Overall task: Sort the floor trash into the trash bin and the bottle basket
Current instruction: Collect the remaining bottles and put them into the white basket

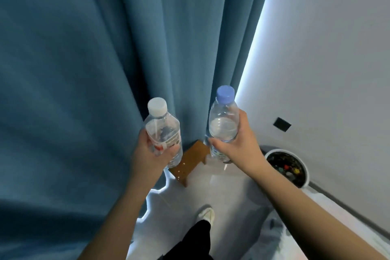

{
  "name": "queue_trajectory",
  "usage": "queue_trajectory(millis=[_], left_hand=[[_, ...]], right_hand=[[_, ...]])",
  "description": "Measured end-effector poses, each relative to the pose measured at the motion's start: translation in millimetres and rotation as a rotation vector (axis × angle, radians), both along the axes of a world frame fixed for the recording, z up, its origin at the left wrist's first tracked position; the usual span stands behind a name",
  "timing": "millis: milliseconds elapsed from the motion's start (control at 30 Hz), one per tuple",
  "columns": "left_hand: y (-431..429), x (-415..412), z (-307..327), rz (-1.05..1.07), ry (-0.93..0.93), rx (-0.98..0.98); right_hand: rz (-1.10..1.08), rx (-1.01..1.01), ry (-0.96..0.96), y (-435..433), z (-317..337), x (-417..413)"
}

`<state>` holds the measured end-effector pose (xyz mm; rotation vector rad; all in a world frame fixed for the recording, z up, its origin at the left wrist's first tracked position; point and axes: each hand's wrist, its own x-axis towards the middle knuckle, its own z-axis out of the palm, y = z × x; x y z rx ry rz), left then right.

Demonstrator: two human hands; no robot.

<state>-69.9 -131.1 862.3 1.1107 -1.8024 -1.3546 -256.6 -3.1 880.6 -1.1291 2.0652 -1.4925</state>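
Observation:
My left hand (150, 154) grips a clear plastic bottle with a white cap (161, 126), held upright in front of the blue curtain. A second clear bottle, this one with a blue cap (223, 120), stands upright in the grip of my right hand (238, 143). The two bottles are side by side and apart, above the floor. A white round trash bin (305, 168) with dark contents and small coloured bits sits on the floor at the right, against the wall. No bottle basket is in view.
A blue curtain (105, 59) fills the left and centre. A small brown wooden stool (190, 161) stands on the pale floor below the bottles. The white wall (327, 48) with a dark socket (282, 124) lies right. My shoe (206, 214) is on the floor.

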Motion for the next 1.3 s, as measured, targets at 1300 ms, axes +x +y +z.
queue_trajectory(millis=[1300], left_hand=[[161, -614, -530, -0.711, -0.507, 0.364]], right_hand=[[-0.958, 0.389, -0.569, 244, -563, -480]])
